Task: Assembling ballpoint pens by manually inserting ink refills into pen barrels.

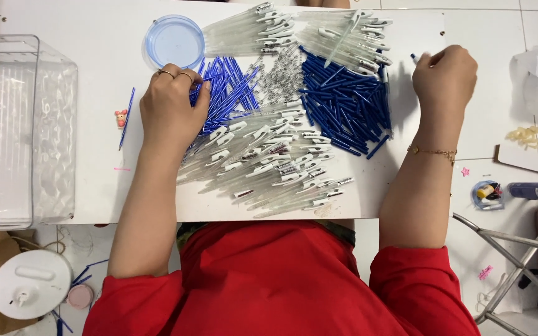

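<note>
Covering a white surface (pixel 94 186) over pale floor tiles, slim translucent pen barrels (pixel 269 165) and dark blue caps (pixel 344 106) lie heaped (glossy plastic); left hand (pixel 172 106) presses curled onto thin blue refills (pixel 228 87), right hand (pixel 446 74) pinches a blue-tipped piece (pixel 415 58).

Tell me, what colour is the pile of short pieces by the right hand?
Dark blue: the pile of short pieces beside the right hand, seen in the head view.

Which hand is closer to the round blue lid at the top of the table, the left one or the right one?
The left. The left hand rests on the blue refills, just below the round blue lid. The right hand is far across the table, beyond the dark blue pile.
</note>
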